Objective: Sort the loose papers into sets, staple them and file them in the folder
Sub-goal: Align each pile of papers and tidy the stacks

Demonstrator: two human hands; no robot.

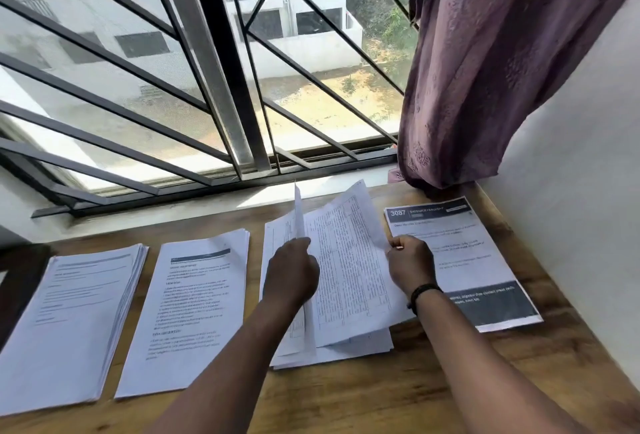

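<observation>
Left hand pinches one upright sheet; right hand pinches the table-printed sheet, both over the third stack. Other stacks lie left and right of it on the surface. Risk: lifted sheets slip, mixing sets. No stapler or folder visible.

Left arm: reaching forward and up from the lower edge, bare forearm angling toward the right.
Left hand: showing its back to the camera, fingers curling, pinching a thin upright white paper sheet at its top.
Right arm: extending forward from the lower right corner, bare forearm slanting leftward.
Right wrist: wearing a black braided band.
Right hand: turning knuckles up, fingers curling, gripping the right edge of a lifted white printed table sheet.
</observation>
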